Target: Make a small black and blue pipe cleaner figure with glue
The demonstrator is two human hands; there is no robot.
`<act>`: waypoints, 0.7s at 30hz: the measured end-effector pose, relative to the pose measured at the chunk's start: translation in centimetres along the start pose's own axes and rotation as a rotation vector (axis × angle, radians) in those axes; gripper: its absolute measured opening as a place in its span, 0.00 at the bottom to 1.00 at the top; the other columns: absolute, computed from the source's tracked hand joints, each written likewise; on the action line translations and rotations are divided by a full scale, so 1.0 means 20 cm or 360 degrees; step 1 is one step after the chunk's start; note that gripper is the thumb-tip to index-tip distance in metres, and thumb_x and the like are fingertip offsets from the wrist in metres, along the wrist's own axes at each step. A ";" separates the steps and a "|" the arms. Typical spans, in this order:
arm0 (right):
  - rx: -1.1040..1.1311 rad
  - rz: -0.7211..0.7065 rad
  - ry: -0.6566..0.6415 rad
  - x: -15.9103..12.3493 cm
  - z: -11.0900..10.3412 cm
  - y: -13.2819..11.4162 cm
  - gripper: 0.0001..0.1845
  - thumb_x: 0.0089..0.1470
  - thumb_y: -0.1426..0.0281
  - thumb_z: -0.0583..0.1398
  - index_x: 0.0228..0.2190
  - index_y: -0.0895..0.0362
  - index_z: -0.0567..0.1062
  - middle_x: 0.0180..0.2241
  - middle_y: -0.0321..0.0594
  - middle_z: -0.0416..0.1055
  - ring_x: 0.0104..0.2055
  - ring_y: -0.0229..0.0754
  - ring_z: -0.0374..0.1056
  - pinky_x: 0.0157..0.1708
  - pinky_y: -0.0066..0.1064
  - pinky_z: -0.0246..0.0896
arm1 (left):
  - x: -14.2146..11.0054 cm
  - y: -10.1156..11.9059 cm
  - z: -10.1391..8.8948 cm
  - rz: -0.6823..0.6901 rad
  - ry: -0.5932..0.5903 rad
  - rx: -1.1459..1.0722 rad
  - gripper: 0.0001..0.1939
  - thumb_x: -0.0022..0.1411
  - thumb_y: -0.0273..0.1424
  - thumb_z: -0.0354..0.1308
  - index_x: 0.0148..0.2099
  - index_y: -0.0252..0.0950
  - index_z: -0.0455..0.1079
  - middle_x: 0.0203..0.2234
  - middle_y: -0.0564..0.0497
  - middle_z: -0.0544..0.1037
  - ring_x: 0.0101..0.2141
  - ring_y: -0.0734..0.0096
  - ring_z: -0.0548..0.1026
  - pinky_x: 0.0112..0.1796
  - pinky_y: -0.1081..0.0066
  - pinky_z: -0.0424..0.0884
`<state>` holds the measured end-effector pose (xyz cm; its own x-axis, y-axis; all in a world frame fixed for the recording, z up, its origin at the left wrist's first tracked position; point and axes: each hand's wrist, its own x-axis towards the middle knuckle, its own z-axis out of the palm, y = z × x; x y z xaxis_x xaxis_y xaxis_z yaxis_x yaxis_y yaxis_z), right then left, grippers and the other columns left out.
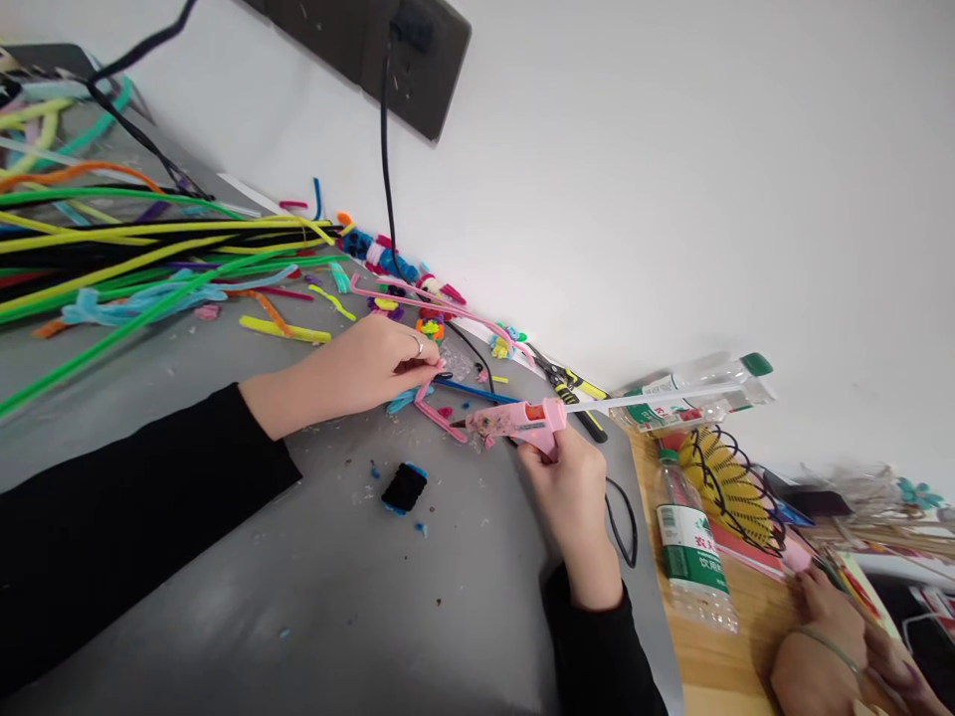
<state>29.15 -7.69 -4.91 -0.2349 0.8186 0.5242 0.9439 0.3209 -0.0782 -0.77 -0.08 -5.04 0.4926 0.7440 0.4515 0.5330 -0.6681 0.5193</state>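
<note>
In my right hand (571, 482) is a pink hot glue gun (526, 423), a long white glue stick (627, 395) jutting from its back. Its nozzle points left and meets or nearly meets the end of a bent pink pipe cleaner (440, 420). My left hand (384, 360), with a ring on one finger, pinches the other end of that pipe cleaner. Just below the hands, a small black and blue fuzzy block (405, 488) lies on the grey mat. A blue pipe cleaner (477, 391) lies behind the glue gun.
Bundled colourful pipe cleaners (149, 244) spread across the left. Small fuzzy figures (384, 254) line the wall, near black-yellow pliers (571, 388). Plastic bottles (693, 547) and a yellow basket (723, 487) stand right, beside another person's hand (821, 636). A black cord (386, 149) hangs from a wall socket.
</note>
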 end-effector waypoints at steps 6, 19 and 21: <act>0.0008 -0.0003 0.0020 0.00 0.00 -0.01 0.10 0.55 0.71 0.57 0.34 0.56 0.79 0.19 0.29 0.61 0.20 0.40 0.53 0.24 0.29 0.50 | 0.00 0.00 0.00 -0.0015 -0.0008 0.0004 0.17 0.73 0.36 0.54 0.33 0.40 0.79 0.30 0.51 0.86 0.31 0.66 0.81 0.35 0.69 0.70; 0.0036 0.0003 0.0012 0.00 -0.02 0.01 0.06 0.54 0.71 0.57 0.28 0.53 0.73 0.18 0.28 0.58 0.20 0.39 0.52 0.23 0.29 0.49 | 0.01 0.00 0.00 -0.0013 0.0002 0.0025 0.18 0.72 0.36 0.53 0.32 0.40 0.78 0.29 0.50 0.85 0.30 0.65 0.82 0.34 0.68 0.70; 0.0037 0.0013 0.0020 0.00 -0.02 0.01 0.06 0.54 0.71 0.57 0.27 0.52 0.72 0.18 0.28 0.57 0.20 0.39 0.51 0.23 0.30 0.49 | 0.01 0.00 0.00 -0.0013 0.0005 0.0029 0.18 0.72 0.36 0.54 0.31 0.41 0.78 0.29 0.51 0.85 0.30 0.65 0.81 0.34 0.68 0.70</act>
<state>29.42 -7.88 -4.64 -0.2239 0.8154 0.5339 0.9401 0.3252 -0.1024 -0.66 -0.04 -4.98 0.4861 0.7495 0.4495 0.5496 -0.6621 0.5095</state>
